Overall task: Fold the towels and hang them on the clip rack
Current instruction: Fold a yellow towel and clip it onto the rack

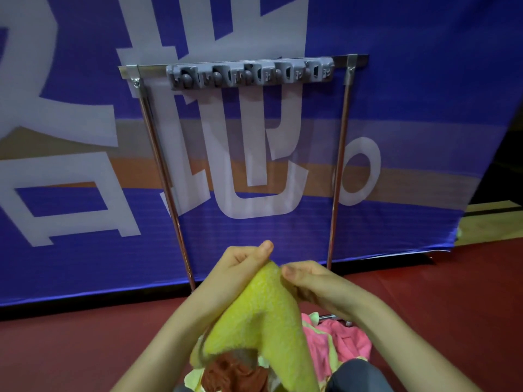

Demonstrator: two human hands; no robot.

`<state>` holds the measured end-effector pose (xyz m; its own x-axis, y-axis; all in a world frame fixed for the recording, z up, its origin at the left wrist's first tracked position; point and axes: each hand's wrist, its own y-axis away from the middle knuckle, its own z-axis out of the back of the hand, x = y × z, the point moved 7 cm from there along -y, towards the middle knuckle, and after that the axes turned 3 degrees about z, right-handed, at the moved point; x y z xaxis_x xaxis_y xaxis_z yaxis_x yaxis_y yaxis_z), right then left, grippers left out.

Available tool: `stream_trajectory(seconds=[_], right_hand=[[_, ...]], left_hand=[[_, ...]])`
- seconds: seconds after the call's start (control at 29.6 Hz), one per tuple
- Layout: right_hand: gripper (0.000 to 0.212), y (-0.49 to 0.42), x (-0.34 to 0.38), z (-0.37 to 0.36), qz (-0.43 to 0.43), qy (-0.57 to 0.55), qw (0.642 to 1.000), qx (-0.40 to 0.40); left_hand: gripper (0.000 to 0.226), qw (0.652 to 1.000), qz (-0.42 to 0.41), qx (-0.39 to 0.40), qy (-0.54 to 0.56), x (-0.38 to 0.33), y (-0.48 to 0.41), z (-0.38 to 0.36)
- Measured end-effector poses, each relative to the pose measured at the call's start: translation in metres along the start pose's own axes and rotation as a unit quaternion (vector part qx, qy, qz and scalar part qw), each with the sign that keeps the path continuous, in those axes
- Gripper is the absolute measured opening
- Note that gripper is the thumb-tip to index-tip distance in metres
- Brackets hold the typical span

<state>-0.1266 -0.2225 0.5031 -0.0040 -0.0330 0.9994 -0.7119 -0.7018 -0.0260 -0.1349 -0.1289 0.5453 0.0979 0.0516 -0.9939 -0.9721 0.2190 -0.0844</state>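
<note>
the yellow towel (pixel 263 315) is held up in the air, its top peak pinched from both sides. the left hand (pixel 243 264) grips it with the thumb raised, and the right hand (pixel 314 284) has its fingers curled on the cloth. the hands are close together. the towel's lower part drapes over a heap with a pink towel (pixel 339 343) and a brown towel (pixel 232 372) on the red floor (pixel 452 292). beyond, at the floor's far edge, the grey clip rack (pixel 250 73) sits atop a metal frame (pixel 338 165) against a blue banner (pixel 396 108).
</note>
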Motion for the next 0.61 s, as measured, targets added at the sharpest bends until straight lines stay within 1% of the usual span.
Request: stream_trajectory(seconds=[0.07,0.17,0.24,0.27,0.3,0.37,0.41,0.44,0.51,0.57,0.61], right_hand=[[0.062,0.004,-0.013,0.001,-0.028,-0.017,0.999,0.011],[0.057,0.013,-0.024,-0.003,-0.041,-0.027,0.998,0.034],[0.069,0.014,-0.028,0.0,-0.034,-0.053,0.998,0.019],[0.075,0.014,-0.027,0.003,-0.029,-0.068,0.997,0.004],[0.074,0.012,-0.024,0.006,-0.017,-0.083,0.996,-0.012],[0.063,0.006,-0.007,0.008,0.01,-0.099,0.995,-0.032],[0.056,0.004,0.006,0.005,0.023,-0.091,0.995,-0.03],[0.047,-0.001,0.016,0.001,0.03,-0.071,0.997,-0.022],[0.028,-0.008,0.034,-0.005,0.032,-0.044,0.998,-0.016],[0.029,-0.015,0.044,0.004,0.03,-0.045,0.997,-0.053],[0.028,-0.016,0.049,0.009,0.031,-0.051,0.995,-0.075]], left_hand=[[0.039,1.0,-0.004,-0.008,0.023,-0.008,0.002,0.008],[0.039,0.999,-0.006,-0.026,0.036,-0.015,0.004,0.029],[0.047,1.0,0.002,-0.023,-0.018,-0.012,0.005,0.043],[0.047,0.999,0.009,-0.01,-0.051,-0.008,0.006,0.048],[0.044,0.997,0.021,0.009,-0.077,-0.002,0.006,0.051],[0.05,0.99,0.07,0.058,-0.104,0.012,0.005,0.045],[0.053,0.987,0.101,0.077,-0.095,0.02,0.003,0.039],[0.054,0.986,0.124,0.085,-0.078,0.024,0.0,0.033],[0.06,0.985,0.137,0.086,-0.055,0.022,-0.009,0.02],[0.069,0.985,0.134,0.093,-0.047,0.016,-0.017,0.011],[0.064,0.986,0.129,0.103,-0.028,0.011,-0.019,0.006]])
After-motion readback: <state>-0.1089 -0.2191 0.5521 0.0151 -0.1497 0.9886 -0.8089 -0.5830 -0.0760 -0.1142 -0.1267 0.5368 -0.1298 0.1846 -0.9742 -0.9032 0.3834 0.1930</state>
